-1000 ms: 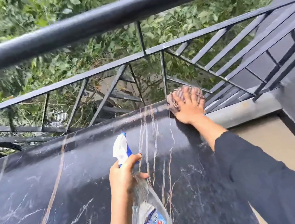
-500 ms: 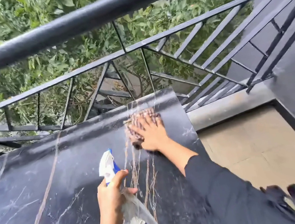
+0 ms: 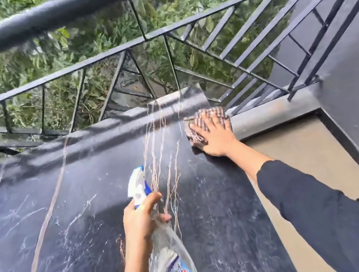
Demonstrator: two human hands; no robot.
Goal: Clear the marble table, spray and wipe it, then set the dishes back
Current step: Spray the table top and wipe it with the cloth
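head view: you are mid-wipe on the marble table [image 3: 93, 223].
right hand [image 3: 215, 136]: flat, pressing cloth [image 3: 197, 118] at its far right corner.
left hand [image 3: 141, 221]: grips spray bottle [image 3: 168, 257] above its middle.
remaining: likely finish wiping, return dishes.

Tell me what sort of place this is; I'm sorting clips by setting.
Most likely an outdoor balcony or raised terrace: a black metal railing runs just behind the marble table, and green foliage shows beyond and below it.
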